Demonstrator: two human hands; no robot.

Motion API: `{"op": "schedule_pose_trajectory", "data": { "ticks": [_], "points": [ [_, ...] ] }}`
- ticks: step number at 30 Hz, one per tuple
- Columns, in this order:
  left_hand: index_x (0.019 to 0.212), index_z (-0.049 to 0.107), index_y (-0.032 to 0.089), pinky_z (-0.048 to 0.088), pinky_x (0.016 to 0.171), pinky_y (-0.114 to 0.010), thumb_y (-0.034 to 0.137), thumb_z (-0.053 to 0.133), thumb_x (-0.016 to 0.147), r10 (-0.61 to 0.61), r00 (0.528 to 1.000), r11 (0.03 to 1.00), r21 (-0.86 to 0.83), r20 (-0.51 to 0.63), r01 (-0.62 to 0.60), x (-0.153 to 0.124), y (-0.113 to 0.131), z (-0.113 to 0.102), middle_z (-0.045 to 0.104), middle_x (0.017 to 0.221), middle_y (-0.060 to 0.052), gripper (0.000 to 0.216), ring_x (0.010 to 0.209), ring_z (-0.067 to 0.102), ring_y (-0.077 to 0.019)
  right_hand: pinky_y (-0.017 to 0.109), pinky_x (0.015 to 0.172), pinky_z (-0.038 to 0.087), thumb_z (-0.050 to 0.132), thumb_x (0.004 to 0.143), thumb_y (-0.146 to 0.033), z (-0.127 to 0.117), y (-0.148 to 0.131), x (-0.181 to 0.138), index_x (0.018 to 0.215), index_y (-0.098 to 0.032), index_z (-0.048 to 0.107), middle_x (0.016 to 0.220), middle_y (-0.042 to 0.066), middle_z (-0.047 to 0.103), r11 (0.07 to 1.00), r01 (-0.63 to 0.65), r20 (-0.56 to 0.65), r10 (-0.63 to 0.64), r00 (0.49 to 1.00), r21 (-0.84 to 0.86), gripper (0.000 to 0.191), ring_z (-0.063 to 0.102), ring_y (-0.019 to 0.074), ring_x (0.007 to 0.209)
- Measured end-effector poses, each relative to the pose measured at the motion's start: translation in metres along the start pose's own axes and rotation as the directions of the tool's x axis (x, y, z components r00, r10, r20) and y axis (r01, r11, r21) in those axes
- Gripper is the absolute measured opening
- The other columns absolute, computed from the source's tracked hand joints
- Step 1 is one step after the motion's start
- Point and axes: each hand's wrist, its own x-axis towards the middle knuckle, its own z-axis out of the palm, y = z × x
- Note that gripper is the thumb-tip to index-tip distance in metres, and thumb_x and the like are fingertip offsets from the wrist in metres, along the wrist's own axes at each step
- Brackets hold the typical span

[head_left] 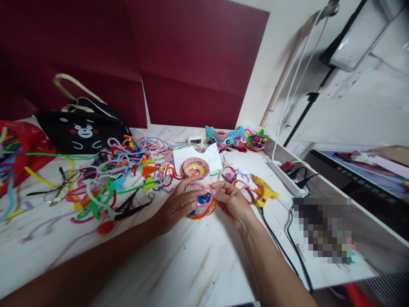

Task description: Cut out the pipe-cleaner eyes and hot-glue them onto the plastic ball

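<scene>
Between my two hands is a rounded pipe-cleaner figure [203, 199] with blue eyes, a pink edge and orange strands underneath. My left hand [179, 204] is closed around its left side, the fingers lying across its top. With thumb and forefinger, my right hand [230, 200] pinches the upper right edge; whether a small piece is also in that pinch is hidden. Just beyond lies a striped pink and yellow bowl-shaped piece [195, 169] on cut white paper [182, 157]. To the right are a yellow glue gun [265, 192] and dark-bladed scissors [229, 176], partly covered by my right hand.
A tangle of colourful pipe cleaners [118, 170] and eyeglasses [59, 196] lie left. Behind stand a black bag [84, 136] and several finished figures [220, 138]. A power strip [284, 177] sits right, with black cords [277, 238] running down the table's right side.
</scene>
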Motion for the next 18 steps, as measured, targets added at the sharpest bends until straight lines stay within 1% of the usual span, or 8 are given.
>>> {"op": "schedule_pose_trajectory", "data": {
  "ticks": [3, 9, 13, 18],
  "points": [
    [0.132, 0.063, 0.036, 0.036, 0.118, -0.037, 0.029, 0.052, 0.099, -0.006, 1.000, 1.000, -0.016, 0.000, 0.006, -0.001, 0.000, 0.000, 0.035, 0.155, -0.004, 0.035, 0.145, 0.037, -0.0261, 0.023, 0.067, 0.052, 0.098, 0.045, -0.022, -0.003, 0.002, 0.002, 0.076, -0.017, 0.071, 0.067, -0.001, 0.074, 1.000, -0.008, 0.012, 0.007, 1.000, 0.022, 0.041, 0.067, 0.0105, 0.061],
    [0.130, 0.065, 0.030, 0.034, 0.119, -0.044, 0.032, 0.053, 0.098, -0.007, 1.000, 1.000, -0.016, -0.007, 0.007, -0.002, -0.007, -0.002, 0.037, 0.155, -0.008, 0.034, 0.144, 0.037, -0.0300, 0.021, 0.067, 0.054, 0.098, 0.045, -0.021, -0.003, 0.003, 0.003, 0.075, -0.017, 0.071, 0.069, -0.001, 0.075, 0.999, -0.023, 0.028, 0.022, 0.999, 0.040, 0.041, 0.069, 0.0100, 0.062],
    [0.131, 0.064, 0.030, 0.031, 0.120, -0.045, 0.031, 0.054, 0.098, 0.000, 1.000, 1.000, -0.024, 0.007, 0.000, -0.002, -0.010, -0.004, 0.037, 0.155, -0.008, 0.034, 0.146, 0.035, -0.0305, 0.020, 0.069, 0.054, 0.097, 0.048, -0.019, -0.002, 0.002, 0.002, 0.076, -0.016, 0.071, 0.070, -0.001, 0.075, 0.999, -0.028, 0.035, 0.027, 0.999, 0.037, 0.038, 0.069, 0.0095, 0.064],
    [0.129, 0.066, 0.028, 0.033, 0.119, -0.045, 0.033, 0.054, 0.098, -0.024, 1.000, 0.999, -0.042, 0.001, 0.024, -0.002, -0.007, -0.006, 0.038, 0.154, -0.009, 0.034, 0.143, 0.039, -0.0305, 0.021, 0.068, 0.053, 0.098, 0.047, -0.018, -0.001, 0.002, 0.001, 0.079, -0.017, 0.072, 0.071, -0.002, 0.075, 0.999, -0.028, 0.032, 0.028, 0.999, 0.023, 0.040, 0.068, 0.0094, 0.064]
  ]
}}
